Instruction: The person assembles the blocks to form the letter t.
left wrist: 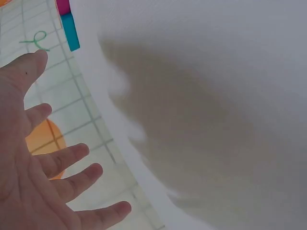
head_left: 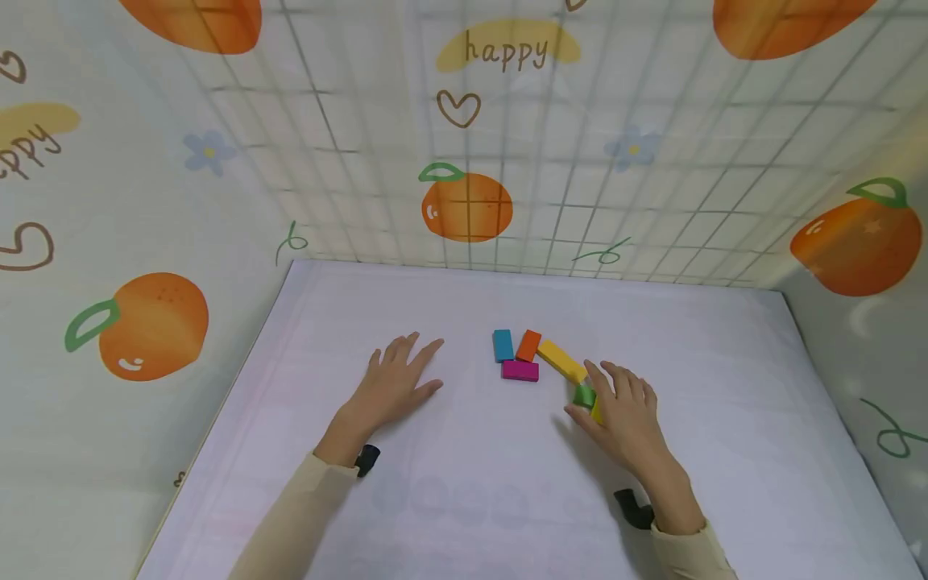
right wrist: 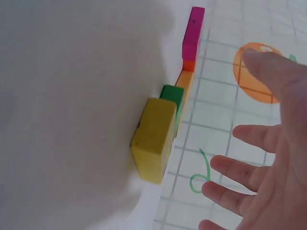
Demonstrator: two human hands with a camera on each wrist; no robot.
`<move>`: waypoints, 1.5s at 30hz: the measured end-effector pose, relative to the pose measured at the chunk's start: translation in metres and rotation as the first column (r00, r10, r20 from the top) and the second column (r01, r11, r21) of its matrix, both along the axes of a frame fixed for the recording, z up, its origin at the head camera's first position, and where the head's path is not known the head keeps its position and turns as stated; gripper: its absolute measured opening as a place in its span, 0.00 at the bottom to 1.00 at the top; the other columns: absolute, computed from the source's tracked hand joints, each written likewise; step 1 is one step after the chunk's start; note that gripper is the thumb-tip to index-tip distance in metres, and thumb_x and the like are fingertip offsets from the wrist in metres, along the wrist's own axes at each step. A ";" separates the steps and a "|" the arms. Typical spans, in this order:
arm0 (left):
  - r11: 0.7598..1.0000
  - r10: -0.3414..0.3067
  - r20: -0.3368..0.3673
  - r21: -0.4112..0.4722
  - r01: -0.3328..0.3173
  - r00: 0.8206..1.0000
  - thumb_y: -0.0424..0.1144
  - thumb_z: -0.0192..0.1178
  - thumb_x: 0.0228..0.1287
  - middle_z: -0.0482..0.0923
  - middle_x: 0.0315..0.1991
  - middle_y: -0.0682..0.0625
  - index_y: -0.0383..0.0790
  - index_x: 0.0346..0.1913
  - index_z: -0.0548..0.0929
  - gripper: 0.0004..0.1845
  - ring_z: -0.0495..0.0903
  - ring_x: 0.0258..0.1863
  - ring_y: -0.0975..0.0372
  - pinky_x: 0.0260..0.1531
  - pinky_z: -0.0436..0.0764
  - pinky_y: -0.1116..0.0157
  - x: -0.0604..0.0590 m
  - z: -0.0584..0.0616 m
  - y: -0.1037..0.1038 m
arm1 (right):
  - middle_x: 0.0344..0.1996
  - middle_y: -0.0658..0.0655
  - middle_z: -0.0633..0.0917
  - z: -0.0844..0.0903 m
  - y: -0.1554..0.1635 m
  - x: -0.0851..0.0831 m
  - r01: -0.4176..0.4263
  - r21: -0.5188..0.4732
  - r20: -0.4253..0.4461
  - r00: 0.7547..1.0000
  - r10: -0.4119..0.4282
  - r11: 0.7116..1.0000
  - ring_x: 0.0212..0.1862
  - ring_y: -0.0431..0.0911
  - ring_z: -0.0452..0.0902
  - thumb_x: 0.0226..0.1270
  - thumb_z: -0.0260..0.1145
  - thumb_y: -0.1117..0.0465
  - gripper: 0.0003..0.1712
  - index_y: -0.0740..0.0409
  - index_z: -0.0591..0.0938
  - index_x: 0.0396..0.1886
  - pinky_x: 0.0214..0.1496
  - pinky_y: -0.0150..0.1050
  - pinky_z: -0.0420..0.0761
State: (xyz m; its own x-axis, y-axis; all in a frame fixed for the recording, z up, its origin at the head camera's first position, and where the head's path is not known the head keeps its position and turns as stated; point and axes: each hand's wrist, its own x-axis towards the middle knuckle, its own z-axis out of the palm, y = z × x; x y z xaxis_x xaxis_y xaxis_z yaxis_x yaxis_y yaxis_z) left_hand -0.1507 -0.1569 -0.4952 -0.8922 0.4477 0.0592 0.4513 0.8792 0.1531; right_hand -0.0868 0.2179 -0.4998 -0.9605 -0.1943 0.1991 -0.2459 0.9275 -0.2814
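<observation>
Right hand released, fingers over green block; pinch its sides, clear of yellow block. Left hand flat, released on bench.

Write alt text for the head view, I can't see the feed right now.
A person's right hand hovers over a green block and a yellow block on a white table, fingers spread. The left hand rests flat and open, left of blue, orange, magenta and long yellow blocks.

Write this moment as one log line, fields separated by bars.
left hand flat on table | right hand open over green block | blue block untouched
</observation>
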 end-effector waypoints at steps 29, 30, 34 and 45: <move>0.989 -0.142 0.193 -0.021 0.149 0.971 0.58 0.49 0.65 0.51 0.69 0.43 0.62 0.71 0.48 0.35 0.51 0.66 0.49 0.57 0.60 0.45 -0.066 -0.002 0.069 | 0.53 0.62 0.70 -0.002 -0.033 -0.044 -0.111 -0.077 -0.026 0.994 0.109 0.991 0.56 0.59 0.60 0.54 0.68 0.44 0.35 0.54 0.71 0.59 0.53 0.61 0.59; 0.988 -0.143 0.200 -0.023 0.151 0.969 0.58 0.49 0.65 0.51 0.69 0.43 0.63 0.71 0.47 0.35 0.51 0.66 0.49 0.57 0.60 0.45 -0.068 -0.003 0.071 | 0.53 0.62 0.70 -0.002 -0.034 -0.045 -0.108 -0.079 -0.019 0.994 0.107 0.991 0.56 0.59 0.60 0.54 0.68 0.44 0.35 0.54 0.71 0.58 0.53 0.61 0.59; 0.988 -0.142 0.233 -0.024 0.152 0.962 0.57 0.49 0.65 0.51 0.69 0.43 0.65 0.71 0.46 0.35 0.51 0.66 0.49 0.59 0.57 0.45 -0.075 -0.006 0.077 | 0.52 0.63 0.70 -0.004 -0.038 -0.050 -0.102 -0.078 0.008 0.995 0.103 0.992 0.55 0.60 0.61 0.54 0.68 0.45 0.34 0.55 0.72 0.57 0.52 0.62 0.60; 0.985 -0.169 0.272 0.008 0.174 0.947 0.50 0.49 0.68 0.50 0.69 0.45 0.73 0.68 0.52 0.29 0.50 0.66 0.49 0.57 0.56 0.40 -0.087 -0.010 0.090 | 0.52 0.64 0.70 -0.008 -0.045 -0.059 -0.124 -0.105 0.030 0.991 0.128 0.987 0.54 0.61 0.61 0.53 0.70 0.47 0.29 0.53 0.76 0.54 0.51 0.63 0.60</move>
